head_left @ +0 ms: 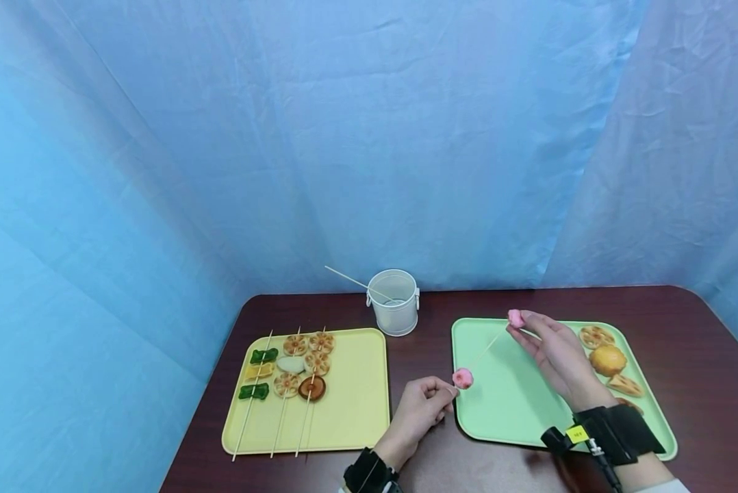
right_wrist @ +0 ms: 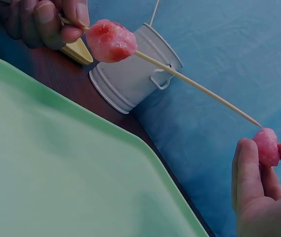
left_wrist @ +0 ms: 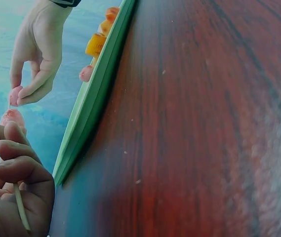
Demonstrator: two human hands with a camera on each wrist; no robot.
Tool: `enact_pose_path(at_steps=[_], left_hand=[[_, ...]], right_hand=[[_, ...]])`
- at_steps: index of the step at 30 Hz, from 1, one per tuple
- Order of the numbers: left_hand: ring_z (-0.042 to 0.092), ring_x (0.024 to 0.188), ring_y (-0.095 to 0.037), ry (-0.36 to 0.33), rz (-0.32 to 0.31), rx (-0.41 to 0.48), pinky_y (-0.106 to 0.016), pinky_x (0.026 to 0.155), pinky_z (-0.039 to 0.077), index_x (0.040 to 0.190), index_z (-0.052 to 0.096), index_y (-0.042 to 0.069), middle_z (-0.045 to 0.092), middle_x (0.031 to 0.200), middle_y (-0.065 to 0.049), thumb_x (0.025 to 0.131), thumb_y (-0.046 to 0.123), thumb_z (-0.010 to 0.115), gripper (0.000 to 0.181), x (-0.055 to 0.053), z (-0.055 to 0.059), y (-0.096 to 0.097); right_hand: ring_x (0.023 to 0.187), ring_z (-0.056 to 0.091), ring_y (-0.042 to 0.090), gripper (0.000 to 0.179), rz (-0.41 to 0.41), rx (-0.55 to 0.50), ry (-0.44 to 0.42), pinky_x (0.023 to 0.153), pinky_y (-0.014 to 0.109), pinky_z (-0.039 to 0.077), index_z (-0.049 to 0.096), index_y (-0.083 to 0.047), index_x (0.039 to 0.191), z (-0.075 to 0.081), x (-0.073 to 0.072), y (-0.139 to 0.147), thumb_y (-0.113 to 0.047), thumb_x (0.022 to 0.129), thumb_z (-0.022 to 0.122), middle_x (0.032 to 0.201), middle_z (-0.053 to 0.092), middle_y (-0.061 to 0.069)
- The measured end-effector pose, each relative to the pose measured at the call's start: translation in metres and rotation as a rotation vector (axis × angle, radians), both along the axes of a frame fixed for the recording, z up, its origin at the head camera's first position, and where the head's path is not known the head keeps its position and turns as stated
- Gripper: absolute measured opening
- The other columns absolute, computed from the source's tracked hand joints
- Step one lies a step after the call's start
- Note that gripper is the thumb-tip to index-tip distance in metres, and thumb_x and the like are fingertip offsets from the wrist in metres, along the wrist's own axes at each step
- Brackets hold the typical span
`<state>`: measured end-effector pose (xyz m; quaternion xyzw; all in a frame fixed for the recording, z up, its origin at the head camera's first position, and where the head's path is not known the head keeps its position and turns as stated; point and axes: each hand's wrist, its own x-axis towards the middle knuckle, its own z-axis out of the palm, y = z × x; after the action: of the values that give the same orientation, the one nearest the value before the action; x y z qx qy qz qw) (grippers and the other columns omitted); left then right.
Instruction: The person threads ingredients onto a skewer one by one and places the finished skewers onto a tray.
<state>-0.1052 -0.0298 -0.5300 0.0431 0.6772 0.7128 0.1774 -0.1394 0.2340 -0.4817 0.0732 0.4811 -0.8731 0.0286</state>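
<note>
My left hand (head_left: 422,411) grips a thin wooden skewer (right_wrist: 199,88) near its lower end. A pink ball (right_wrist: 111,41) with red patches is threaded on the skewer, right beside the left fingertips. My right hand (head_left: 556,356) pinches a second, smaller pink ball (right_wrist: 266,147) between thumb and fingers. In the right wrist view the skewer's pointed tip meets the top of that smaller ball. Both balls are held up near the green tray (head_left: 498,404), the first over its left edge. In the left wrist view the skewer's blunt end sticks out below the curled left fingers.
On the green tray's right side lie several food pieces, among them a yellow one (head_left: 607,359). The yellow tray (head_left: 357,397) at left bears three loaded skewers with green pieces (head_left: 254,392), lotus slices (head_left: 320,342) and a mushroom (head_left: 312,388). Behind stands a white bucket (head_left: 393,315) with a skewer.
</note>
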Motion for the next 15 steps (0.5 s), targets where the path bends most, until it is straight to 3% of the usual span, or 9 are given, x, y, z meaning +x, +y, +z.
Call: enact_pose_path(at_steps=[6, 15], left_hand=[[0.043, 0.053, -0.003, 0.002, -0.005, 0.007, -0.017, 0.048, 0.035, 0.095, 0.069, -0.012, 0.058, 0.064, 0.007, 0.092, 0.01, 0.068, 0.022, 0.0, -0.0006, -0.0009], [0.042, 0.052, -0.003, -0.009, 0.005, 0.013, -0.017, 0.047, 0.035, 0.096, 0.068, -0.014, 0.057, 0.063, 0.007, 0.092, 0.011, 0.068, 0.025, 0.0005, 0.0002, 0.0005]], right_hand=[[0.107, 0.07, 0.012, 0.015, 0.006, 0.053, 0.025, 0.099, 0.028, 0.052, 0.066, -0.007, 0.117, 0.0017, 0.0008, -0.0034, -0.015, 0.104, 0.062, 0.115, 0.065, 0.001], [0.11, 0.067, 0.008, 0.039, -0.003, 0.212, 0.108, 0.096, 0.024, 0.053, 0.049, 0.003, 0.133, 0.0046, 0.0005, -0.0072, -0.02, 0.104, 0.063, 0.116, 0.069, -0.001]])
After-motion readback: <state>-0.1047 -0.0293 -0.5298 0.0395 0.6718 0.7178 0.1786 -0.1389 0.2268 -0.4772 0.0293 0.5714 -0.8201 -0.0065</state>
